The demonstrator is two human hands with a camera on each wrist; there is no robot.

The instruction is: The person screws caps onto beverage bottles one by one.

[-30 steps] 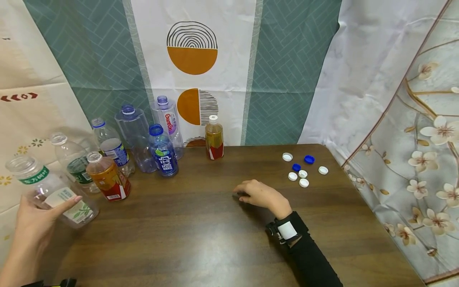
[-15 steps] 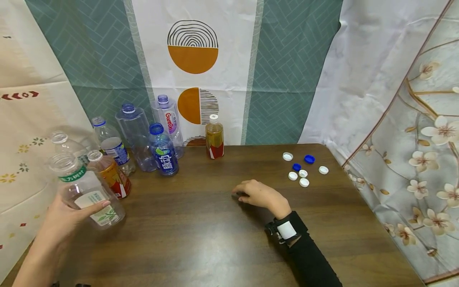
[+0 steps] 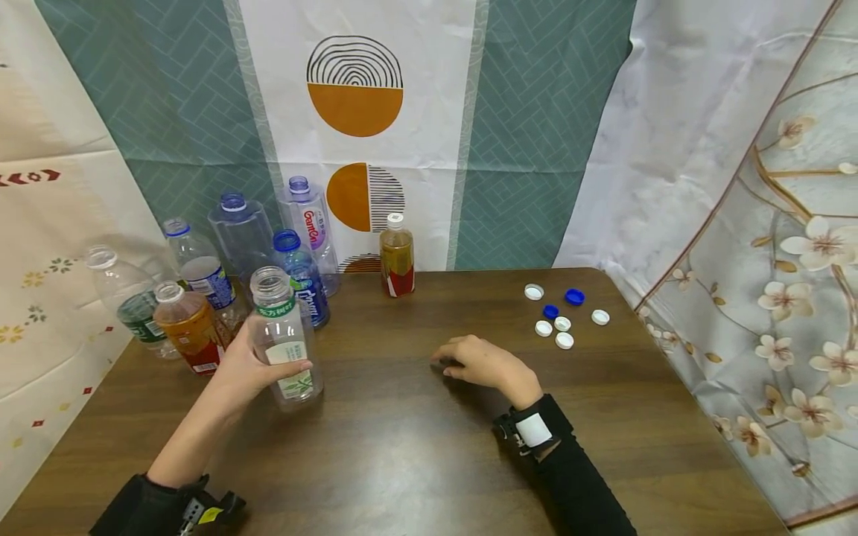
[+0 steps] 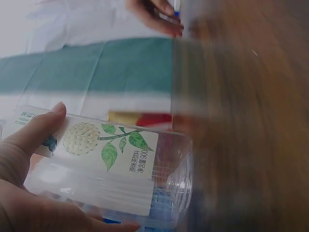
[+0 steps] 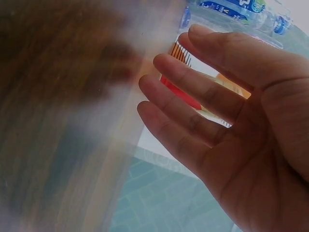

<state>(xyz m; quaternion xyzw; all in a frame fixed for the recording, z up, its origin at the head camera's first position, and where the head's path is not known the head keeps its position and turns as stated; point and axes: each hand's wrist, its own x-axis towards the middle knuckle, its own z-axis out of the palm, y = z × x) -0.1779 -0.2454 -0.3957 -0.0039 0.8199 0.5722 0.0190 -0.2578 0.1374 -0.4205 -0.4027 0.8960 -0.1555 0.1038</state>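
Observation:
A clear, uncapped plastic bottle [image 3: 295,350] with a green neck band and a leafy white label is gripped round its body by my left hand [image 3: 258,365]. The left wrist view shows the thumb along the label of this bottle [image 4: 111,145], fingers on its other side. My right hand [image 3: 484,365] is over the middle of the table, its fingers loosely bent and holding nothing. In the right wrist view the fingers of the right hand [image 5: 231,111] are spread apart. Right behind the held bottle stands a blue bottle [image 3: 308,286] with its mouth uncovered.
Several uncapped bottles stand at the left back, among them an orange-labelled bottle [image 3: 191,327] and a green-labelled bottle [image 3: 137,301]. A white-capped bottle [image 3: 398,257] stands by the back curtain [image 3: 536,134]. Loose caps [image 3: 564,340], white and blue, lie on the table [image 3: 415,447] at right.
My left hand has carried the clear bottle rightward from the far left, past the orange-labelled bottle, to in front of the blue bottle. The right hand has stayed in place.

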